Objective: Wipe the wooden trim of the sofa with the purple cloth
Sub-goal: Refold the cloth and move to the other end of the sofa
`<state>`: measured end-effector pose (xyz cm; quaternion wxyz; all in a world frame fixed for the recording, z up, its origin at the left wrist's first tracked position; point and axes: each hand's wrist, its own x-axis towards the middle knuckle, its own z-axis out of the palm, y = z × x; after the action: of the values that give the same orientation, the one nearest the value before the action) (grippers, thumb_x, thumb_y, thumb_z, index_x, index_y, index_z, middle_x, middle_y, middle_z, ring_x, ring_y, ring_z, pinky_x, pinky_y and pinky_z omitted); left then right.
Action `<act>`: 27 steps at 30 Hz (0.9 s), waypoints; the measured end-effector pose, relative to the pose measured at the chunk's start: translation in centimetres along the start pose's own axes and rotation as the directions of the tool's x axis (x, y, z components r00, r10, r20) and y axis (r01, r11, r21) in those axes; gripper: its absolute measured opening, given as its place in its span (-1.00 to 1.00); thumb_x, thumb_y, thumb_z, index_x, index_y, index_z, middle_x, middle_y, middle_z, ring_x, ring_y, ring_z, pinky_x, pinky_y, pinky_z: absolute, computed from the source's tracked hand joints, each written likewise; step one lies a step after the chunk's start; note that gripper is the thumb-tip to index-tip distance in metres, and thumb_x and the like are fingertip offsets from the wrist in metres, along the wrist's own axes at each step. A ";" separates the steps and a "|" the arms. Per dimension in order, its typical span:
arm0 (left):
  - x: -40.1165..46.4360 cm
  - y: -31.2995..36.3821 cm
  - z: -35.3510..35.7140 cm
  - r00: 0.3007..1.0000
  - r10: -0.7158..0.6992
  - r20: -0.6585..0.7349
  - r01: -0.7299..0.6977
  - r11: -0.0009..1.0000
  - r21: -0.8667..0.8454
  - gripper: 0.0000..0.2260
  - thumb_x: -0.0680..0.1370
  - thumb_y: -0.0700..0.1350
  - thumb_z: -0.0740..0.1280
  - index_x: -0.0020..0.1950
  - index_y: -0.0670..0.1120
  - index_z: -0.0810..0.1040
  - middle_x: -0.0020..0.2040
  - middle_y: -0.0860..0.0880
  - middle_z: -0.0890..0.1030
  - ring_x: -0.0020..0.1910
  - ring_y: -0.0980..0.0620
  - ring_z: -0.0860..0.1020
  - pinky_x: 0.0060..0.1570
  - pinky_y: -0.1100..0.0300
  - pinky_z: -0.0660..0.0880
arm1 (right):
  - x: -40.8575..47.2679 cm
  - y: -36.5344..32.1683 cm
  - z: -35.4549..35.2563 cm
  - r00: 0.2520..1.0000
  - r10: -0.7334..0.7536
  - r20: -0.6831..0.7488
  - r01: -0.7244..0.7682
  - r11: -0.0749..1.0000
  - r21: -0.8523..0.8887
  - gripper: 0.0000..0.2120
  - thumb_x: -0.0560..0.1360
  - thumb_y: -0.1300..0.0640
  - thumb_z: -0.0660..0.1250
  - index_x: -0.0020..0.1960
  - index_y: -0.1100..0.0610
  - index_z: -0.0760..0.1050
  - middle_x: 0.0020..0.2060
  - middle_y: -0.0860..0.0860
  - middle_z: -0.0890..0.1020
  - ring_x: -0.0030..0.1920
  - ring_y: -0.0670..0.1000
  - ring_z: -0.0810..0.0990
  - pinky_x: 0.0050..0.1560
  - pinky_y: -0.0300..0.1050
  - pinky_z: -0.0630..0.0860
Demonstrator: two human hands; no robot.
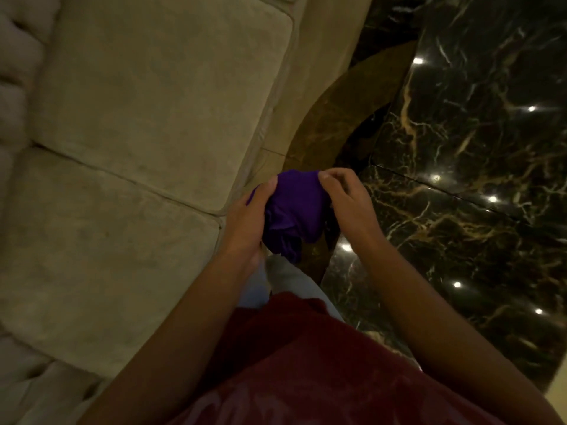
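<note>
Both hands, left hand (250, 214) and right hand (345, 199), grasp the bunched purple cloth (294, 210); best folded flat before wiping the wooden trim (337, 118) just beyond them

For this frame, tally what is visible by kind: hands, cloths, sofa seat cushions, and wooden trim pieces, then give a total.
Hands: 2, left hand and right hand, both gripping the cloth
Cloths: 1, bunched purple cloth
Seat cushions: 2, far cushion and near cushion
Wooden trim pieces: 1, curved wooden trim along the sofa's front
Total: 6
</note>
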<state>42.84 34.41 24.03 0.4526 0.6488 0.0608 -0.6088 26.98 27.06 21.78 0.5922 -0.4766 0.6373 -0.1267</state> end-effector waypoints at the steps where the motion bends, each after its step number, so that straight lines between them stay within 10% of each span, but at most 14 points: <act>1: 0.7 0.6 0.3 1.000 -0.003 0.019 0.003 1.000 0.005 -0.82 0.62 0.00 0.42 0.11 -0.06 0.73 0.05 -0.04 0.79 0.04 0.03 0.76 -0.11 0.25 0.66 | 0.5 0.1 -0.5 1.000 0.027 -0.002 -0.027 1.000 0.015 -0.61 0.48 -0.36 0.28 0.16 -0.15 0.56 0.08 -0.18 0.64 0.05 -0.24 0.63 0.04 -0.16 0.59; 7: 5.6 5.1 2.8 0.996 -0.028 0.090 0.031 0.999 -0.035 -0.68 0.61 0.01 0.43 0.27 -0.16 0.68 0.17 -0.10 0.76 0.17 -0.03 0.73 0.10 0.10 0.66 | 4.7 -1.8 -1.3 0.966 0.252 0.065 -0.260 0.951 0.167 -0.62 0.61 -0.37 0.19 0.14 -0.12 0.56 0.20 0.01 0.65 0.17 0.02 0.64 0.26 0.14 0.58; 11: 9.3 9.3 5.1 0.983 -0.075 0.166 0.087 0.994 -0.066 -0.63 0.60 0.01 0.42 0.32 -0.18 0.65 0.24 -0.13 0.73 0.25 -0.08 0.69 0.30 -0.01 0.59 | 8.2 -4.8 -1.3 0.919 0.294 0.261 -0.385 0.807 0.447 -0.19 0.48 -0.46 0.18 0.54 0.04 0.38 0.48 0.06 0.50 0.39 0.11 0.55 0.28 0.18 0.60; 15: 12.1 15.4 7.0 0.979 -0.018 0.203 -0.008 0.992 0.128 -0.81 0.63 -0.06 0.39 0.13 -0.11 0.72 0.09 -0.05 0.78 0.09 0.04 0.74 0.07 0.16 0.64 | 11.5 -10.1 -0.1 0.955 0.208 0.211 -0.296 0.686 0.664 -0.25 0.51 -0.30 0.37 0.55 0.11 0.38 0.44 0.11 0.56 0.39 0.12 0.59 0.42 0.15 0.52; 21: 16.3 25.0 6.8 0.963 0.097 0.251 -0.166 0.947 0.273 -0.81 0.64 -0.06 0.34 0.17 -0.11 0.64 0.00 0.02 0.75 -0.06 0.13 0.72 -0.20 0.26 0.60 | 18.1 -17.9 0.4 0.991 0.092 0.094 -0.124 0.890 0.439 -0.60 0.49 -0.15 0.51 0.26 -0.02 0.60 0.15 -0.03 0.75 0.17 0.04 0.73 0.19 0.08 0.68; 27: 18.5 30.2 9.1 0.910 0.087 0.406 -0.178 0.965 0.191 -0.48 0.63 0.17 0.26 0.46 -0.14 0.51 0.36 -0.11 0.66 0.35 -0.08 0.63 0.33 -0.10 0.58 | 22.6 -25.9 -0.8 0.993 -0.004 0.115 -0.035 0.942 0.333 -0.64 0.38 -0.21 0.55 0.08 -0.05 0.67 0.05 0.00 0.77 0.06 0.05 0.76 0.01 -0.02 0.73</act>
<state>59.83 2.00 25.29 0.4200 0.5623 -0.1449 -0.6974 41.61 -3.68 26.50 0.7010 -0.3707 0.5752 -0.2009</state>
